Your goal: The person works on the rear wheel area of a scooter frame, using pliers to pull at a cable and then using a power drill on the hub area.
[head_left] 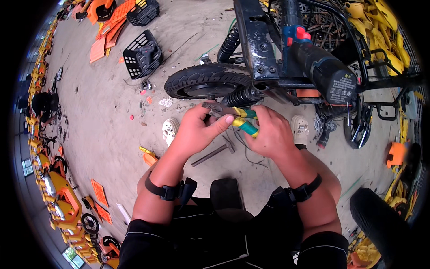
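Observation:
Both my hands meet in front of me over the concrete floor, on a pair of pliers (246, 127) with green and yellow handles. My right hand (272, 133) is closed round the spread handles. At the metal jaw end is my left hand (195, 129), its fingers curled and its thumb laid along the tool. Whether something small sits in the jaws, I cannot tell. Just beyond are a black tyre (181, 83) and a black frame (264, 58) with coil springs. A black and blue cordless power tool (320, 67) rests on the frame.
A hammer (212, 154) lies on the floor below my hands, near a thin cable. Black plastic baskets (130, 60) and orange panels (97, 50) lie far left. Rows of yellow scooters (67, 199) line the left; yellow body parts (389, 36) are heaped far right.

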The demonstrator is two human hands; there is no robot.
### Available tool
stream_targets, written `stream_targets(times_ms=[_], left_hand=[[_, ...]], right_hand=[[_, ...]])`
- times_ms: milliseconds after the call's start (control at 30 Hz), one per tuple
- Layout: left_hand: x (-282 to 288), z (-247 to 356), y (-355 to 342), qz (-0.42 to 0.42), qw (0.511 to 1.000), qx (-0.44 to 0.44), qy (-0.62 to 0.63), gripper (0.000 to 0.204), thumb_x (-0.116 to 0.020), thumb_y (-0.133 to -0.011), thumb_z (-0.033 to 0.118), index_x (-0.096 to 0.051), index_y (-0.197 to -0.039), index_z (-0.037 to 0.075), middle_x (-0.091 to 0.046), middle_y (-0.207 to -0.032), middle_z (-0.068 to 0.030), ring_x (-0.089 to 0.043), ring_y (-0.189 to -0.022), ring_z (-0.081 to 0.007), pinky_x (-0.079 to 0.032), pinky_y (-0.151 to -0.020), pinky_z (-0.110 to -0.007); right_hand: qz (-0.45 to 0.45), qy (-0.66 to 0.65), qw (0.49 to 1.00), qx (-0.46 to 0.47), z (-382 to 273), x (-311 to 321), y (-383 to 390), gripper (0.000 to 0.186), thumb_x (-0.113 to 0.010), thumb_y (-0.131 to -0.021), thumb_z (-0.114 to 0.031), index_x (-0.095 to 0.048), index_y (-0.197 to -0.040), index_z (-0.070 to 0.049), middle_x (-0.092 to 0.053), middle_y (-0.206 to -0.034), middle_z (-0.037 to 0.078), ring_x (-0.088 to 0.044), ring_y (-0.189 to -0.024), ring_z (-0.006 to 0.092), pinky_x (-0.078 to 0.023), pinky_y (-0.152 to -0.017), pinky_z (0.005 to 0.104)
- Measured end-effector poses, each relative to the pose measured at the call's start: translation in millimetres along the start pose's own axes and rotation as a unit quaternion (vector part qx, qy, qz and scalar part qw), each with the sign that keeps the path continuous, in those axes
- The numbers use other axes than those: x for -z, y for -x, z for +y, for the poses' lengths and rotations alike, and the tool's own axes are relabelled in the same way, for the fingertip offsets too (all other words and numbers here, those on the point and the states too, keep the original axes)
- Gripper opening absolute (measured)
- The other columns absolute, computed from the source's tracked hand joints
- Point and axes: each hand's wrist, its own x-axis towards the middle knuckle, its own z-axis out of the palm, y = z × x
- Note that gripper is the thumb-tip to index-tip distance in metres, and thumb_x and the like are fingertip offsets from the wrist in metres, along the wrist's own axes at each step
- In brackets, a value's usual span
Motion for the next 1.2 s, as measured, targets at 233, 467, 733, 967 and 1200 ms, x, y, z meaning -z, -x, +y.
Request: stream_targets(times_ms=[233,467,733,967,1200], left_hand=[[2,3,1,-0.061,0.997,-0.034,0.02,0.024,-0.074,-0.091,0.023,-0.073,-0.105,0.004,-0.058,-0.087,0.0047,-0.045,-0.068,-0.0028,-0.037,-0.059,-0.022],[-2,3,-3,-0.097,0.994,0.029,0.038,0.029,-0.072,-0.093,0.029,-0.073,-0.105,0.003,-0.062,-0.084,0.0042,-0.047,-0.074,-0.0039,-0.04,-0.064,-0.023],[7,0,-14,-0.132,0.982,0.131,-0.025,0.036,-0.071,-0.094,0.037,-0.072,-0.098,0.001,-0.057,-0.075,0.0043,-0.044,-0.071,-0.0061,-0.04,-0.061,-0.027],[13,-12,-11,-0.153,0.983,0.091,-0.053,0.037,-0.07,-0.094,0.037,-0.069,-0.092,0.0,-0.053,-0.071,0.0007,-0.044,-0.07,-0.0079,-0.041,-0.061,-0.028],[10,-20,-5,-0.196,0.977,0.031,-0.078,0.035,-0.064,-0.099,0.033,-0.066,-0.092,-0.002,-0.053,-0.072,-0.0052,-0.044,-0.071,-0.0113,-0.043,-0.065,-0.031]], right_hand=[[0.062,0.078,0.993,0.055,6,9,3,0.027,-0.073,-0.075,-0.018,-0.054,-0.09,-0.005,-0.063,-0.08,0.014,-0.065,-0.077,0.0345,-0.053,-0.07,0.0449],[-0.011,0.077,0.997,-0.016,8,4,16,0.032,-0.075,-0.073,-0.022,-0.055,-0.091,-0.004,-0.065,-0.078,0.016,-0.066,-0.071,0.0356,-0.054,-0.065,0.0444],[-0.11,0.023,0.978,-0.178,-11,-7,27,0.038,-0.073,-0.077,-0.025,-0.057,-0.102,-0.001,-0.068,-0.083,0.021,-0.067,-0.081,0.0409,-0.054,-0.071,0.0494],[-0.137,-0.082,0.95,-0.267,-21,-22,41,0.038,-0.067,-0.084,-0.028,-0.059,-0.11,-0.001,-0.069,-0.091,0.022,-0.067,-0.087,0.0425,-0.053,-0.077,0.0486],[-0.155,-0.133,0.928,-0.311,-37,-32,70,0.042,-0.062,-0.088,-0.027,-0.053,-0.119,0.0,-0.067,-0.098,0.026,-0.065,-0.091,0.0447,-0.051,-0.08,0.0501]])
